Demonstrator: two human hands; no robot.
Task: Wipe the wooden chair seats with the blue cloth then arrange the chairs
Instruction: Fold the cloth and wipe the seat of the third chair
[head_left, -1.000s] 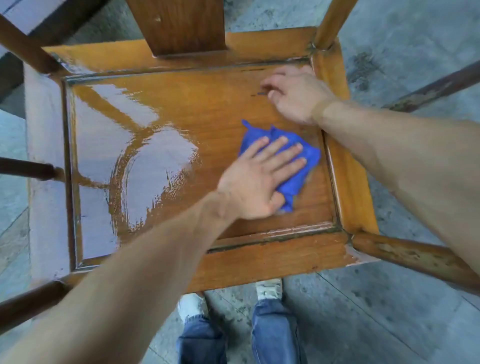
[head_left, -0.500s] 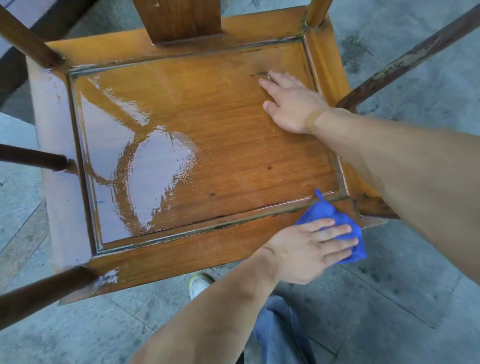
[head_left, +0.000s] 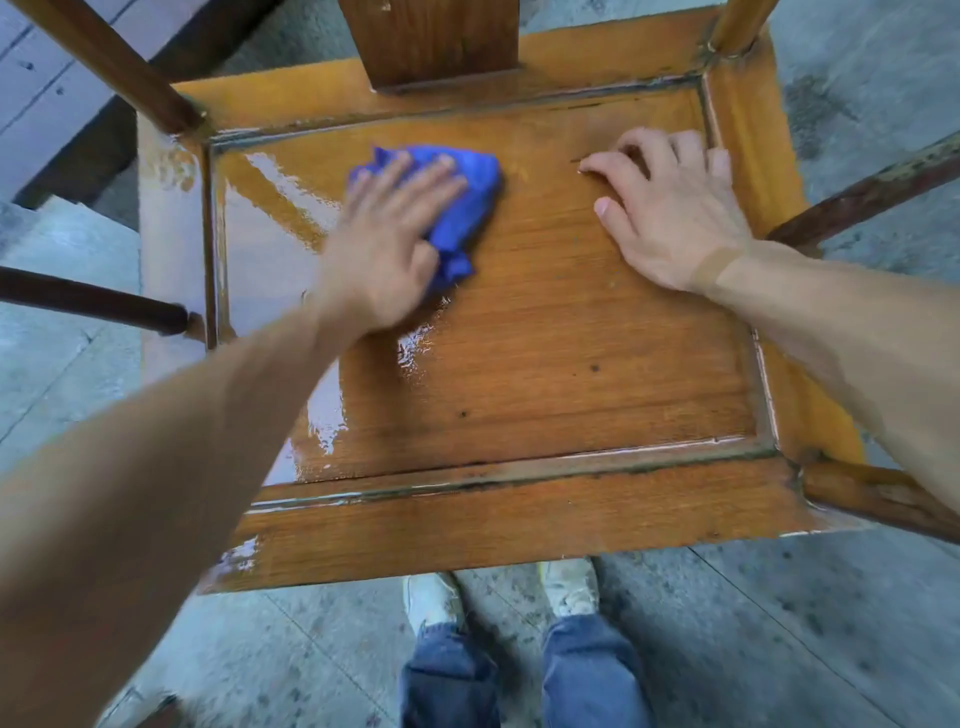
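A glossy wooden chair seat with a raised frame fills the view from above. A crumpled blue cloth lies on the far left-middle of the seat panel. My left hand presses flat on the cloth with straight, spread fingers. My right hand rests on the far right part of the seat, its fingers bent with the tips on the wood; it holds nothing. Wet, shiny streaks cover the left side of the seat.
The chair's back slat rises at the far edge, and its armrest rails stick out at left and right. Another dark rail crosses at right. My shoes and jeans stand on grey concrete floor below the seat's near edge.
My left hand has carried the cloth from the seat's near right corner across to the far left-middle of the panel. My right hand has stayed on the far right of the seat.
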